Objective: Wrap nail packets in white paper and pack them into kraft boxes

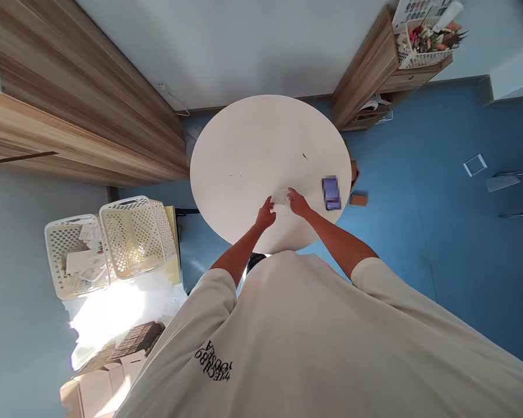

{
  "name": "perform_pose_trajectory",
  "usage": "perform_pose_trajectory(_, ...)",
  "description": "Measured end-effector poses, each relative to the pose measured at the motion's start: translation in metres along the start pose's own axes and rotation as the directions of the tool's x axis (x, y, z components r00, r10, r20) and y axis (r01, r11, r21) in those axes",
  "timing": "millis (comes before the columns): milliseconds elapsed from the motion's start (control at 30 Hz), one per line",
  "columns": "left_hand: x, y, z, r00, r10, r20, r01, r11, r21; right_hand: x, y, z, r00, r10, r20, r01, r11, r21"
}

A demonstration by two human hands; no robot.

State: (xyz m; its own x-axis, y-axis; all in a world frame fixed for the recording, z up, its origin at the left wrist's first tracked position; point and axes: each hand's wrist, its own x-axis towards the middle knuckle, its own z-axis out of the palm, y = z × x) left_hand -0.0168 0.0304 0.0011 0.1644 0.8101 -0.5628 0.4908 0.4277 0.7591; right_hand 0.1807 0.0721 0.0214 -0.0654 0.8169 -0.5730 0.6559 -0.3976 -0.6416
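Observation:
A small, clear, rectangular plastic piece (281, 198) is held just over the near half of the round white table (253, 136). I cannot make out whether it is a thin box or a flat sheet. My left hand (266, 214) grips its left edge, thumb and fingers closed on it. At its upper right edge, my right hand (298, 203) pinches it with the fingertips. A phone (332, 193) with a blurred screen lies on the table to the right of my right hand.
Two white plastic baskets (133, 235) stand at the left, the farther one holding papers or packets. Cardboard boxes (107, 380) are at the lower left. A wooden cabinet (370, 64) carrying a basket of dried flowers (431, 43) stands at the back right.

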Motion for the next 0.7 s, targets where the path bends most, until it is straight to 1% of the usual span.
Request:
perform_pose_trajectory(100, 0.0, 0.002, 0.0, 1.0, -0.006, 0.008, 0.006, 1.0, -0.003, -0.001, 0.005, 0.002, 1.0, 0.017, 0.018, -0.018, 0.996, 0.086)
perform_pose_trajectory(167, 0.001, 0.002, 0.0, 1.0, -0.009, 0.013, 0.009, 1.0, 0.001, -0.003, 0.007, 0.001, 0.999, 0.027, 0.024, -0.03, 0.995, 0.099)
perform_pose_trajectory(400, 0.002, 0.006, -0.006, 0.999, -0.044, 0.015, 0.044, 0.998, 0.037, -0.016, 0.012, -0.006, 1.0, 0.03, 0.011, -0.03, 0.999, 0.026)
perform_pose_trajectory(567, -0.003, 0.016, -0.016, 0.999, -0.037, -0.036, 0.04, 0.997, 0.066, -0.023, 0.01, -0.013, 1.0, 0.003, 0.025, -0.003, 1.0, -0.014)
perform_pose_trajectory(700, -0.013, 0.023, -0.025, 0.996, -0.004, -0.088, 0.012, 0.996, 0.087, -0.022, 0.005, -0.015, 0.998, -0.058, 0.033, 0.059, 0.998, -0.035)
